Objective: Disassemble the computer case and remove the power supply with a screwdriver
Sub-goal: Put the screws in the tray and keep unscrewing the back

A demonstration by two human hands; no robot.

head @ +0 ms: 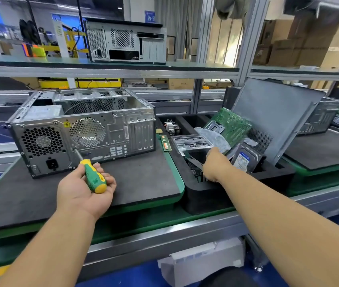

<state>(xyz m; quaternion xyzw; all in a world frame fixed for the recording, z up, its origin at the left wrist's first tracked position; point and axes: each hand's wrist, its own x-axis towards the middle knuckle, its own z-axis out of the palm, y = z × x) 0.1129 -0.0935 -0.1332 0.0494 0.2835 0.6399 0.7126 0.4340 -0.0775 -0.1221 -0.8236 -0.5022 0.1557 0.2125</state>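
Note:
An open metal computer case [94,125] lies on the dark mat with its rear panel toward me. The power supply [42,146] sits in its left end, showing a honeycomb fan grille and a power socket. My left hand [83,189] lies palm up and holds a green and yellow screwdriver [92,175], whose tip touches the rear panel by the power supply's right edge. My right hand [216,164] reaches down into a black foam tray [201,195]; its fingers are hidden inside the compartment.
The tray holds a green motherboard [228,125], a hard drive [245,158], a clear parts box [191,141] and memory sticks [165,142]. A grey side panel [276,117] leans behind it. Another case [125,42] stands on the upper shelf. A further case sits at far right.

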